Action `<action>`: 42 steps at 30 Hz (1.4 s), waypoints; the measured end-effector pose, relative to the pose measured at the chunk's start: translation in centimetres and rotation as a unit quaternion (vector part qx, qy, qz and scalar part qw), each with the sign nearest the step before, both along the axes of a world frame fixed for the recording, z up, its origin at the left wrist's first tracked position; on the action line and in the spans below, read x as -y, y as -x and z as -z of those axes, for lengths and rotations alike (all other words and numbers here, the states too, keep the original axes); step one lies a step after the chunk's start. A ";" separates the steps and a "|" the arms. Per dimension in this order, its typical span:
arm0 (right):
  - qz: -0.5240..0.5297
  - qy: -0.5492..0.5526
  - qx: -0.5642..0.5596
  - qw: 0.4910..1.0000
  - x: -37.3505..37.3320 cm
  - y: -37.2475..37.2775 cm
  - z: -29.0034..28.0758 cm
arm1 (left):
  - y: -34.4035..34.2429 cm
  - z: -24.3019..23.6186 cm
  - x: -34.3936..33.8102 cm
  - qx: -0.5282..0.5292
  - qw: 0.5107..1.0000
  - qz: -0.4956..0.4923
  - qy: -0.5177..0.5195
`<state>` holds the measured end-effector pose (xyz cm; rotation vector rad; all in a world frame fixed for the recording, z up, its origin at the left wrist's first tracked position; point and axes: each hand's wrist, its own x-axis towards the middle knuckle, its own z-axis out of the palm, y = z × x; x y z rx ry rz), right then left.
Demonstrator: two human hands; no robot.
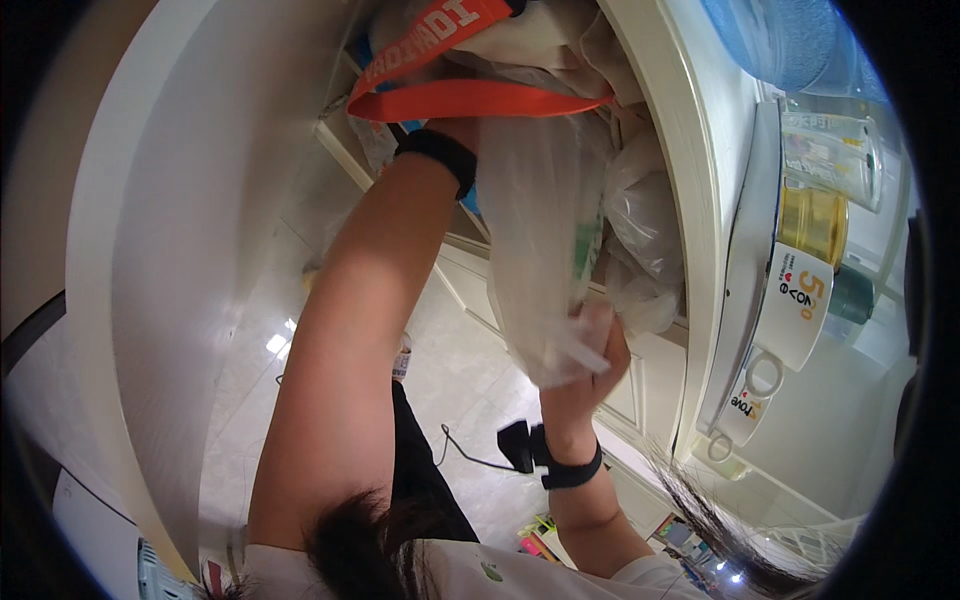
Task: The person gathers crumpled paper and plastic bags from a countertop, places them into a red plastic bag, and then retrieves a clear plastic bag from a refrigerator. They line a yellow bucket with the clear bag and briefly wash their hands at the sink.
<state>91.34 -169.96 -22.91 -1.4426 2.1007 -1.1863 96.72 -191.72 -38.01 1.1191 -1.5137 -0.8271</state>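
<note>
A translucent white plastic bag (535, 240) hangs long and crumpled in front of me, with something green showing through its right side. My right hand (598, 350) is closed on the bag's lower end, its fingers partly covered by the thin film. My left arm reaches up into the drawer, and my left hand (463, 132) passes behind the top of the bag and under an orange strap (480, 100). The fingers of that hand are hidden. More clear plastic bags (640, 215) bulge just right of the hanging one.
An open white drawer (690, 220) surrounds the bags, with beige cloth (540, 45) at its far end. On the right, white mugs (790, 315), a glass cup (830, 155) and a yellow cup (812, 218) stand on a shelf. A pale tiled floor (480, 370) lies below.
</note>
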 end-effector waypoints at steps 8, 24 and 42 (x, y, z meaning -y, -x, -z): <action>-0.011 -0.112 0.054 0.992 -10.1 1.9 -4.1 | 0.1 0.1 -0.1 -0.043 0.999 0.011 -0.007; -0.128 -0.452 -0.322 0.822 -29.1 13.1 -2.8 | 0.1 -1.5 -0.2 -0.072 0.996 0.025 -0.033; -0.158 -0.493 -0.170 0.839 -32.1 16.0 -4.4 | -12.2 -16.5 -24.8 0.214 0.938 -0.187 0.200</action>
